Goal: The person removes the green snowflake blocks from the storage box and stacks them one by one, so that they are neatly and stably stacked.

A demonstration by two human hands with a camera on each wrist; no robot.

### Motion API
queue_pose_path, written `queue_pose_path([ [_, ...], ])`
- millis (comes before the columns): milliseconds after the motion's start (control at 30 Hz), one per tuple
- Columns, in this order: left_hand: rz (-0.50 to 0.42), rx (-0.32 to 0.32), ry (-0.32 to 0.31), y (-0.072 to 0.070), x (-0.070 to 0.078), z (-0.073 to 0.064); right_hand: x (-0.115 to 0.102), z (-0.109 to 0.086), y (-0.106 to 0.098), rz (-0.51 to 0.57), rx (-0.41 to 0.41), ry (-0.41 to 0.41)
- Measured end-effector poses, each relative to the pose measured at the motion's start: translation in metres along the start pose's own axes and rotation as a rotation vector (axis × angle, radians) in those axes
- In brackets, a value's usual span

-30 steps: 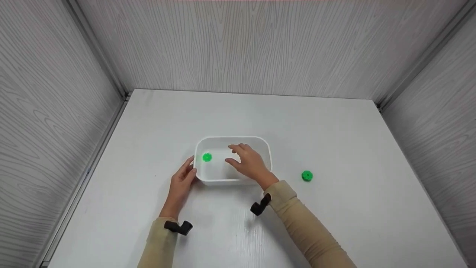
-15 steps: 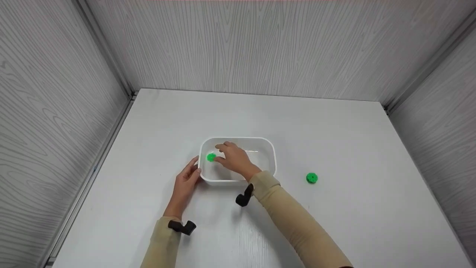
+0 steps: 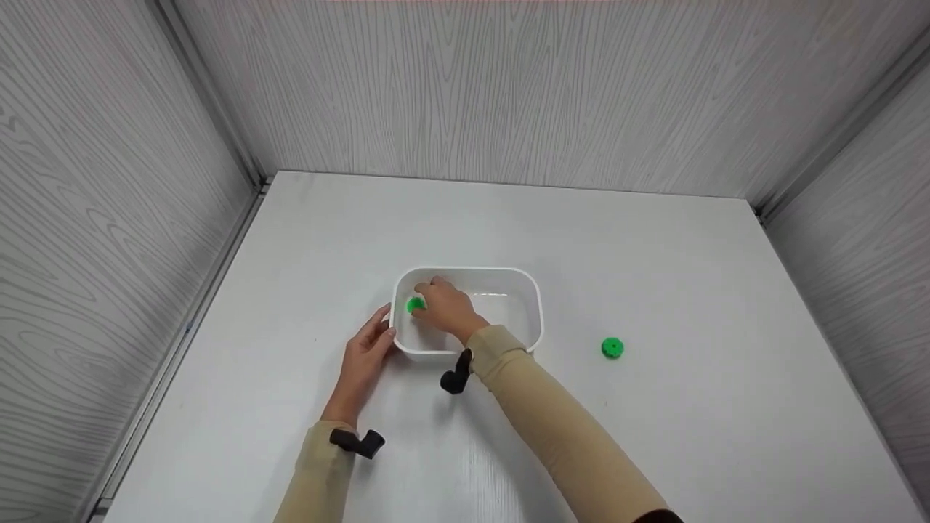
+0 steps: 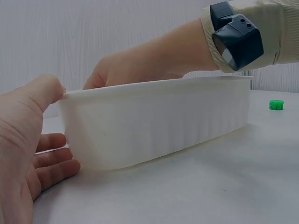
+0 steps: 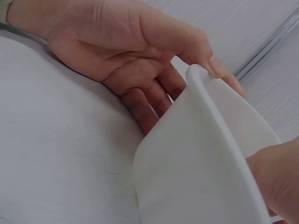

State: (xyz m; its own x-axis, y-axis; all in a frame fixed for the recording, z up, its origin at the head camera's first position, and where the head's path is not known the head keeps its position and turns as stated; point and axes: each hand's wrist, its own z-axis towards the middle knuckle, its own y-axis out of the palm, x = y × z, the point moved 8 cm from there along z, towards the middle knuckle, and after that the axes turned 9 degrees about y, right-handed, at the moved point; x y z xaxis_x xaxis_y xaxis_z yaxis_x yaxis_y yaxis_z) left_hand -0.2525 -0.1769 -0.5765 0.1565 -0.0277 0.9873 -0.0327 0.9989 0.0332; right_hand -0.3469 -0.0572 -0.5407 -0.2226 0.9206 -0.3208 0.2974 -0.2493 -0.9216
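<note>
A white plastic tub [image 3: 508, 351] stands on the table. At its left end my left hand [image 3: 363, 357] holds it, the thumb over the rim and the other fingers against the outer wall in the left wrist view. Inside the tub, my right hand [image 3: 447, 309] has its thumb and fingers curled round a small green notched disc [image 3: 415, 304] at the left end. The fingertips are partly hidden; in both wrist views the tub wall covers the disc. A second green notched disc [image 3: 612, 348] lies on the table right of the tub.
The white table [image 3: 654, 261] is bounded by a wood-grained panel [image 3: 465, 87] at the back and panels on both sides. My right forearm [image 3: 559, 428] crosses the near side of the tub's rim.
My right hand has moved left inside the tub, from its middle to the green disc, and its fingers have closed in round it. The left hand stays at the tub's end.
</note>
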Motion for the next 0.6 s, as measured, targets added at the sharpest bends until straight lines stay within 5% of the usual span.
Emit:
queue_pose_path([
  [233, -0.032, -0.009, -0.004, -0.0013, -0.0019, -0.0006, -0.0058, 0.0002, 0.0039, -0.089, 0.106, -0.032],
  [600, -0.012, 0.021, 0.03, -0.0019, -0.0028, -0.0006, -0.0048, 0.0019, 0.006, -0.09, 0.078, -0.003],
])
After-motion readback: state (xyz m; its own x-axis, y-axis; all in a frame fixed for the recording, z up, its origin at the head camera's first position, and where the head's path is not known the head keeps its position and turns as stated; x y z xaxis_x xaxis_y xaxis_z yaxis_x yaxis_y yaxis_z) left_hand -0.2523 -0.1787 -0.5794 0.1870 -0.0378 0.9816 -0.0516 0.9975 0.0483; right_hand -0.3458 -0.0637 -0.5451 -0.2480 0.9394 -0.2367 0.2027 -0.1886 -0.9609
